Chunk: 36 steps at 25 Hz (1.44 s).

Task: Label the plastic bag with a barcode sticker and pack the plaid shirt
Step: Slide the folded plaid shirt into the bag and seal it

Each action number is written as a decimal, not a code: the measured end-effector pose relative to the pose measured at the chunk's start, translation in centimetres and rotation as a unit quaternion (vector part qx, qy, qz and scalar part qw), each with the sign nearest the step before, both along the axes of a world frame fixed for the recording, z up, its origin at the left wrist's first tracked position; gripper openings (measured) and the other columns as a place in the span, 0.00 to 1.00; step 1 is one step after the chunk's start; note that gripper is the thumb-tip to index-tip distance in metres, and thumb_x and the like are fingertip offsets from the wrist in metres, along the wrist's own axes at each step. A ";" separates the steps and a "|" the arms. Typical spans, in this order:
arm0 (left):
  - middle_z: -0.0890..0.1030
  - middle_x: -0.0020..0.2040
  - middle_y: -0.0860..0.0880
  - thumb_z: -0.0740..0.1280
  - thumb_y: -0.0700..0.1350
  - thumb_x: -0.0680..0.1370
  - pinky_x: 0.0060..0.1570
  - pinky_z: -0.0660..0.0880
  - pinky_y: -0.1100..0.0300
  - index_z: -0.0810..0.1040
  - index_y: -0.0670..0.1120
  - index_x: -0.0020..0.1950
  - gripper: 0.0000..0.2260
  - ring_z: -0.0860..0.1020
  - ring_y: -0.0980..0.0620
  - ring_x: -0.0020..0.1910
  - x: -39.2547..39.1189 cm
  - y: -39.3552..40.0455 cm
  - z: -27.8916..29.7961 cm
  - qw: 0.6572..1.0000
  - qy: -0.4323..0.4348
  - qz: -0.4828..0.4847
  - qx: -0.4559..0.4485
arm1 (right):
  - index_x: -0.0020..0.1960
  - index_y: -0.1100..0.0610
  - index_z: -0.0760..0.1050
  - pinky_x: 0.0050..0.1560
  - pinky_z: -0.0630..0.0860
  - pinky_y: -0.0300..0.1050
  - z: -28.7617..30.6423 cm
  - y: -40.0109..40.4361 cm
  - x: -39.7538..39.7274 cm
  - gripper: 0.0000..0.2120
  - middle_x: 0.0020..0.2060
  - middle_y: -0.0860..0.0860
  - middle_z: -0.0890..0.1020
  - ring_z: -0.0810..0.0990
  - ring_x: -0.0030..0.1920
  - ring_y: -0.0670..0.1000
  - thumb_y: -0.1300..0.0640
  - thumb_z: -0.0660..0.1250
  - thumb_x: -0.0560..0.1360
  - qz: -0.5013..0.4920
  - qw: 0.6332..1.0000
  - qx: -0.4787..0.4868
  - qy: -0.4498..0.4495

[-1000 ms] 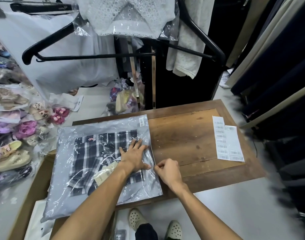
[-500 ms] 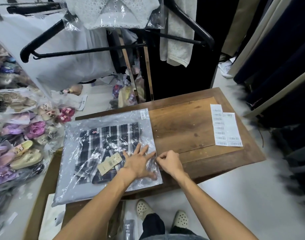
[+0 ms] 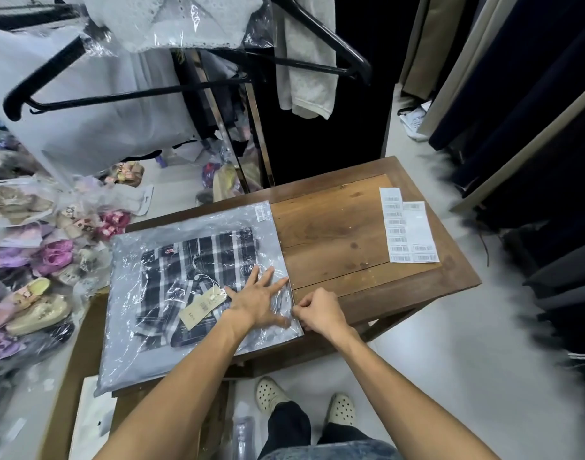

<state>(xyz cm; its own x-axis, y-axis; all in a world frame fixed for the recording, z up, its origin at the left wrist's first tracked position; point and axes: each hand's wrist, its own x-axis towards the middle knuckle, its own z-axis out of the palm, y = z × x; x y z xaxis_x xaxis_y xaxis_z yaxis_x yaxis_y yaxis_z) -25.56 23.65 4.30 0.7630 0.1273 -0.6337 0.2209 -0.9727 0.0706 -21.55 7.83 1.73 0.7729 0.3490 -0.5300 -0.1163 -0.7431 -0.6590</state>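
With the shirt (image 3: 198, 277) bagged, the plastic bag (image 3: 171, 356) is pressed flat by the spread left hand (image 3: 258, 302) while its edge is pinched by the right hand (image 3: 319, 312); sealing likely follows.

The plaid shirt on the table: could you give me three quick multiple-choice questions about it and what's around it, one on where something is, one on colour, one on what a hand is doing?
1. Where is the barcode sticker on the plastic bag?
A. far right corner
B. near left corner
C. dead centre

2. What colours is the plaid shirt?
A. red and green
B. dark navy and white
C. yellow and brown

3. What is the left hand doing?
A. lifted clear
B. gripping a hanger
C. pressed flat on the bag

Answers:
1 A: the barcode sticker sits at the plastic bag's far right corner.
2 B: the plaid shirt shows dark and white stripes.
3 C: the left hand lies spread on the film, beside the right hand pinching its edge.
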 end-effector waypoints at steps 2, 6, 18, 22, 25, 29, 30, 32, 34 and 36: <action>0.38 0.82 0.57 0.69 0.71 0.68 0.64 0.50 0.17 0.45 0.64 0.80 0.48 0.34 0.47 0.80 0.4 -0.1 -0.2 1.000 0.000 0.000 -0.002 | 0.36 0.56 0.85 0.43 0.86 0.51 0.2 -0.8 0.2 0.06 0.33 0.56 0.87 0.87 0.35 0.55 0.55 0.75 0.69 0.017 1.000 -0.006 0.026; 0.38 0.82 0.57 0.70 0.70 0.69 0.64 0.48 0.17 0.44 0.65 0.80 0.47 0.34 0.48 0.79 1.2 -0.1 -0.2 1.000 0.001 -0.001 -0.003 | 0.43 0.65 0.85 0.40 0.86 0.48 1.0 -1.9 0.6 0.08 0.38 0.60 0.88 0.87 0.35 0.55 0.60 0.76 0.71 0.056 0.994 -0.026 0.094; 0.65 0.76 0.47 0.64 0.45 0.80 0.68 0.67 0.38 0.70 0.60 0.69 0.19 0.72 0.45 0.70 3.5 4.4 -0.1 0.967 -0.252 0.012 -0.042 | 0.46 0.52 0.83 0.41 0.76 0.37 2.2 2.0 3.4 0.06 0.38 0.45 0.83 0.82 0.40 0.45 0.51 0.76 0.73 0.060 0.996 0.025 -0.067; 0.62 0.79 0.49 0.67 0.43 0.78 0.71 0.61 0.33 0.70 0.58 0.69 0.21 0.63 0.43 0.76 5.2 9.9 -0.1 0.977 -0.213 0.001 -0.001 | 0.59 0.50 0.81 0.60 0.76 0.48 1.6 7.0 1.4 0.13 0.54 0.48 0.77 0.77 0.55 0.50 0.47 0.68 0.78 0.175 0.967 -0.005 -0.184; 0.55 0.82 0.50 0.60 0.53 0.83 0.73 0.51 0.30 0.68 0.61 0.72 0.17 0.52 0.44 0.81 6.4 12.2 -0.5 0.987 -0.154 -0.041 -0.027 | 0.64 0.47 0.78 0.63 0.71 0.53 0.3 9.4 -1.1 0.19 0.62 0.50 0.75 0.71 0.60 0.55 0.40 0.60 0.79 0.229 0.937 -0.052 -0.260; 0.57 0.81 0.52 0.57 0.55 0.83 0.70 0.57 0.27 0.66 0.63 0.73 0.17 0.53 0.45 0.80 7.4 13.1 -0.8 0.990 -0.134 -0.040 -0.018 | 0.63 0.43 0.78 0.61 0.68 0.60 -0.1 11.0 -2.1 0.24 0.61 0.50 0.77 0.74 0.59 0.58 0.33 0.52 0.78 0.183 0.925 -0.159 -0.293; 0.57 0.81 0.52 0.56 0.55 0.84 0.70 0.58 0.27 0.65 0.63 0.73 0.17 0.54 0.45 0.80 7.5 13.1 -0.8 0.991 -0.132 -0.027 -0.014 | 0.62 0.43 0.79 0.62 0.65 0.62 0.2 11.3 -1.9 0.26 0.60 0.50 0.78 0.74 0.59 0.59 0.33 0.51 0.78 0.174 0.922 -0.175 -0.298; 0.57 0.81 0.52 0.53 0.57 0.84 0.70 0.59 0.29 0.63 0.64 0.75 0.18 0.55 0.45 0.79 7.6 13.2 -0.8 0.992 -0.125 -0.004 -0.006 | 0.61 0.45 0.79 0.65 0.59 0.68 0.7 11.6 -1.2 0.28 0.62 0.49 0.78 0.73 0.64 0.61 0.32 0.47 0.78 0.167 0.920 -0.202 -0.290; 0.60 0.80 0.51 0.51 0.57 0.84 0.69 0.62 0.33 0.62 0.65 0.75 0.19 0.59 0.44 0.77 7.3 13.5 -0.9 0.991 -0.134 0.011 0.004 | 0.63 0.47 0.77 0.66 0.56 0.68 1.0 11.7 -0.2 0.30 0.65 0.48 0.78 0.67 0.69 0.63 0.33 0.45 0.79 0.166 0.919 -0.228 -0.274; 0.65 0.77 0.50 0.53 0.56 0.83 0.67 0.65 0.38 0.63 0.63 0.75 0.19 0.64 0.43 0.73 6.6 13.8 -1.1 0.988 -0.154 0.028 0.011 | 0.65 0.50 0.75 0.63 0.58 0.66 1.5 11.8 1.1 0.30 0.66 0.49 0.77 0.65 0.69 0.63 0.34 0.45 0.80 0.170 0.919 -0.245 -0.256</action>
<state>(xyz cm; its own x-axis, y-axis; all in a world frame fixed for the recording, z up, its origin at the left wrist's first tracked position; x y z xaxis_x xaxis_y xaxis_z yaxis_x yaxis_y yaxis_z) -19.01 37.46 3.18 0.9103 0.1864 -0.3697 0.2465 -0.9614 0.1221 -20.47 19.63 3.21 0.8558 0.4322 -0.2844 0.4093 -0.9018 -0.1387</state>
